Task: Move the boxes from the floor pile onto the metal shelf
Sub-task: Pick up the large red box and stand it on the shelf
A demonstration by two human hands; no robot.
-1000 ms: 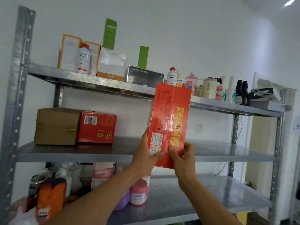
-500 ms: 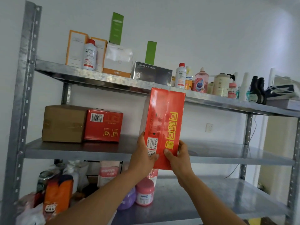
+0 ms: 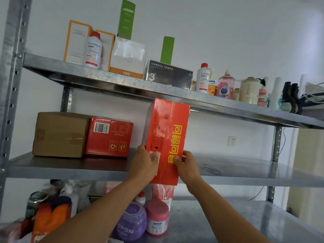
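Note:
A tall red box with yellow lettering (image 3: 166, 130) stands upright in front of the middle tier of the metal shelf (image 3: 70, 170). Its top reaches the underside of the upper tier and its bottom hangs below the middle tier's front edge. My left hand (image 3: 144, 163) grips its lower left side. My right hand (image 3: 188, 165) grips its lower right side. On the middle tier to the left sit a brown cardboard box (image 3: 60, 134) and a smaller red box (image 3: 109, 136), side by side and touching.
The top tier holds cartons, a dark box (image 3: 168, 74) and several bottles (image 3: 225, 85). The bottom tier's left part carries jars (image 3: 157, 219), a can and packets. The middle tier's right part (image 3: 245, 170) is bare metal. Grey uprights stand at left (image 3: 10, 85) and right (image 3: 277, 142).
Both hands have carried the red box lower and further in toward the middle tier; its top now sits under the upper tier's edge. The view has drawn closer to the shelf.

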